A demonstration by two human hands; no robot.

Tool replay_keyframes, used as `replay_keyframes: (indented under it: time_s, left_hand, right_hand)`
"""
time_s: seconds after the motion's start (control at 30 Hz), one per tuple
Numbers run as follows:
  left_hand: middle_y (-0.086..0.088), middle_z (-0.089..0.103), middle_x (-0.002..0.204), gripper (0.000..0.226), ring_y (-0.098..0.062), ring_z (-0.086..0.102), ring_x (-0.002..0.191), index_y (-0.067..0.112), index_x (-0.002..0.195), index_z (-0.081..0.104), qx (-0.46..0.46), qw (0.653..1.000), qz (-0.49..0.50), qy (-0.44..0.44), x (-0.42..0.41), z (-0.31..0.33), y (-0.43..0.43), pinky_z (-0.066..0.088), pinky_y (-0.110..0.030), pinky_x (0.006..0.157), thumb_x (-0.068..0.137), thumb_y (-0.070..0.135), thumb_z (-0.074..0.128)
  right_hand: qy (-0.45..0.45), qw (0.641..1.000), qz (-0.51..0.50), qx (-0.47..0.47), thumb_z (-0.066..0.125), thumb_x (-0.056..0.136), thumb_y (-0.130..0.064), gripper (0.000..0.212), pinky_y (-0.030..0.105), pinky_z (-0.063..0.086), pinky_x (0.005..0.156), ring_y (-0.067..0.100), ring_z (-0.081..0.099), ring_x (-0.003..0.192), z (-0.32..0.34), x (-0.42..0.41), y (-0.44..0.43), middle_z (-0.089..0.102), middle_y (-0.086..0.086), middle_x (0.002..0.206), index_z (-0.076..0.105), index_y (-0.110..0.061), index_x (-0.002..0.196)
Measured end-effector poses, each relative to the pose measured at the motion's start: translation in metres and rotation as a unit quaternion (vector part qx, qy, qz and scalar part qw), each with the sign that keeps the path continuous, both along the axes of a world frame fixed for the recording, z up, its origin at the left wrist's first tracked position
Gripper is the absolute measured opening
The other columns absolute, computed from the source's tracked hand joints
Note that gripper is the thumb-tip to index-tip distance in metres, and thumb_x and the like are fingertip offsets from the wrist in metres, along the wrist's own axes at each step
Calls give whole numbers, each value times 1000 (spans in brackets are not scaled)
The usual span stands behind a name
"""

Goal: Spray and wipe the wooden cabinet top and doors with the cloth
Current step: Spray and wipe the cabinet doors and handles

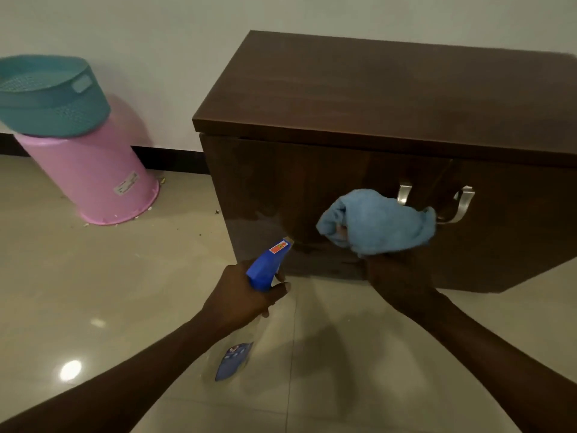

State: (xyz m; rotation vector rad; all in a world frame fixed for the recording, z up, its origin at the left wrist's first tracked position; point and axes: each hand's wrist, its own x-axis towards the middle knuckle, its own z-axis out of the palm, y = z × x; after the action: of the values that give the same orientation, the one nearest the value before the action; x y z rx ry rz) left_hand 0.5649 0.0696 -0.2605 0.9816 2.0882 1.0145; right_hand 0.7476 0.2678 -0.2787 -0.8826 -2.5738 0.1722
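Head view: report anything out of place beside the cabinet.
The pink bin appears to stand upside down, wide rim on the floor, with a teal basket perched on it. Small debris lies scattered around it.

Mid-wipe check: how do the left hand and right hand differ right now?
The left hand grips a blue spray bottle, nozzle towards the left door of the cabinet; the right hand holds a light blue cloth. The left hand is over the floor, short of the cabinet; the right hand has the cloth against the door front beside the metal handles. Both reach towards the cabinet.
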Motion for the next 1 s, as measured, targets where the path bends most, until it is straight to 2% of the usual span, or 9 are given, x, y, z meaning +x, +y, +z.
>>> replay_keyframes:
  time_s: [0.1,0.17,0.27,0.43,0.53,0.7,0.73,0.83,1.0]
  left_hand:
    - [3,67,62,14,-8,66,49,22,86,59,0,1000,6,-16,-2,4,11,49,-10,50,80,28,71]
    - [0,68,63,13,-9,66,47,21,80,59,-13,1000,20,-19,-4,4,16,49,-10,48,80,26,71]
    - [-5,71,68,19,-14,67,49,14,89,61,-31,997,60,-27,-8,0,13,52,-17,51,80,28,71]
    - [-3,68,55,27,-12,66,47,11,92,62,-16,995,99,-16,-16,0,-7,47,-14,50,78,32,72]
    - [-7,68,55,18,-17,67,49,22,89,61,23,996,85,1,-17,2,-22,51,-20,53,78,33,71]
    - [-8,69,56,28,-19,67,52,13,90,59,10,993,119,16,-26,3,-42,57,-35,65,79,36,70]
    - [-9,69,56,29,-21,68,53,11,90,59,8,993,120,15,-27,3,-44,57,-38,67,79,35,70]
    - [-10,69,58,29,-23,68,55,10,92,59,-8,992,127,17,-32,3,-55,58,-40,70,80,34,69]
    - [-9,69,57,28,-21,68,52,11,92,59,-14,990,136,16,-34,7,-56,56,-35,65,79,34,70]
  right_hand:
    - [-13,961,64,269,56,91,-6,32,37,40,108,33,64,110,13,16,-2,66,18,121,66,-8,121]
    - [-22,967,36,251,73,77,-6,13,54,57,76,43,71,78,21,6,-2,72,25,86,75,-4,90]
    - [-128,983,13,133,90,51,-8,24,49,45,37,39,60,44,41,-27,5,61,22,53,68,-7,63]
    - [-84,987,52,126,36,97,-30,33,47,54,82,33,67,99,6,-83,-9,69,11,110,59,-17,117]
    - [-35,971,148,185,41,90,-32,34,31,55,84,22,69,101,-8,-123,-25,72,5,109,47,-13,117]
    - [-95,953,266,-114,21,93,-57,41,-6,26,83,-10,45,113,-66,-106,-50,43,-42,74,61,-52,90]
    - [-47,966,255,-16,16,94,-53,44,-9,20,89,-6,43,122,-81,-109,-46,50,-46,82,60,-58,91]
    - [-148,946,282,55,27,98,-24,46,12,36,104,12,55,122,-75,-120,-50,68,-15,117,69,-34,113]
    - [-26,923,361,131,77,71,-15,46,34,55,80,21,56,111,-26,-180,-64,67,5,114,60,-15,113]
